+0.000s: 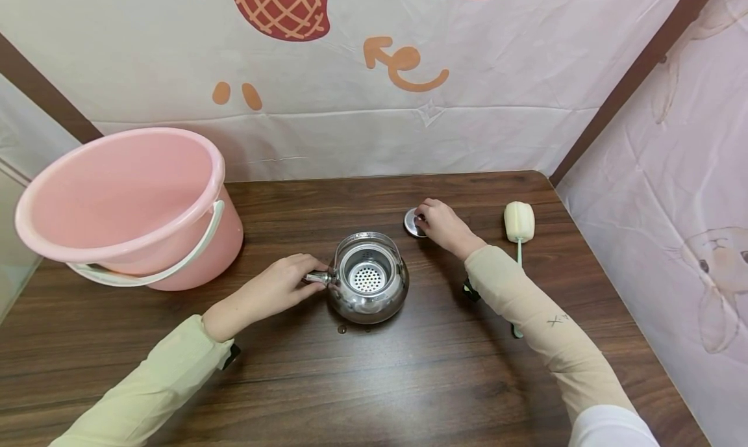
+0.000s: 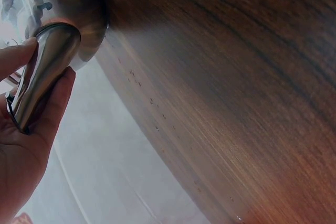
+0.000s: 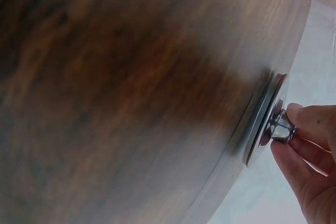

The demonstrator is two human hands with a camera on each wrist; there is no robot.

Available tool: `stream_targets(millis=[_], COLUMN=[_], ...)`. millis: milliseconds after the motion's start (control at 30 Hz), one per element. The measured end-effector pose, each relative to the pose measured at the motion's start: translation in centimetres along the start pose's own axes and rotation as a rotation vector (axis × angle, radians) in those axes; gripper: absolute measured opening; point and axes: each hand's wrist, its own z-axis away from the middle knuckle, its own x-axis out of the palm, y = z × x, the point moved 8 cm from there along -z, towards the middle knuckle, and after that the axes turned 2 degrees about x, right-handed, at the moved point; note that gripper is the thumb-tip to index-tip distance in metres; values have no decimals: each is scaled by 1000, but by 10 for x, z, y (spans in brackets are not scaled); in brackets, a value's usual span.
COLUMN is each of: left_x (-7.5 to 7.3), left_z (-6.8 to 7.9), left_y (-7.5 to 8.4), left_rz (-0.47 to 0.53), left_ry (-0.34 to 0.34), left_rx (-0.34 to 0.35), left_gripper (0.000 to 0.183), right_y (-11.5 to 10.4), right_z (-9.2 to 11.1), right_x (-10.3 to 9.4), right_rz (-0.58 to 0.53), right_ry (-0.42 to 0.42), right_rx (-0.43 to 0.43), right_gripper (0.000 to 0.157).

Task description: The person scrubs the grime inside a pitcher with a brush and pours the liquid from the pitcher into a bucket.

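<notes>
A shiny steel teapot (image 1: 398, 297) stands uncovered on the wooden table, its perforated strainer (image 1: 368, 277) visible inside the round mouth. My left hand (image 1: 284, 283) pinches the teapot's tapered metal side handle (image 2: 44, 72) between thumb and fingers. Behind and to the right of the pot, my right hand (image 1: 445, 226) grips the knob (image 3: 282, 128) of the round steel lid (image 1: 412, 225). In the right wrist view the lid's disc lies close over the tabletop, knob toward my fingers. The teapot's bail handle (image 1: 365, 235) rests toward the back of its rim.
A large pink bucket (image 1: 230, 239) with a white handle (image 1: 193, 258) occupies the left of the table (image 1: 374, 395). At the right lies a cream sponge brush (image 1: 519, 221) on a thin green stick, partly hidden by my forearm. Water drops (image 1: 341, 329) dot the wood before the pot.
</notes>
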Motion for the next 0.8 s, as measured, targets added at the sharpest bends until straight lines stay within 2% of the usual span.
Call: stream_targets(millis=[500, 800], left_x=[0, 0], left_z=[0, 0], left_y=[0, 0], left_rz=[2, 3], left_ry=[-1, 21], left_rx=[-5, 22], left_gripper=[22, 21], right_y=[1, 4], right_z=[0, 0], right_x=[4, 5], right_rz=[-7, -4], right_ry=[-31, -43], right_rx=[23, 39], right_gripper=[19, 18])
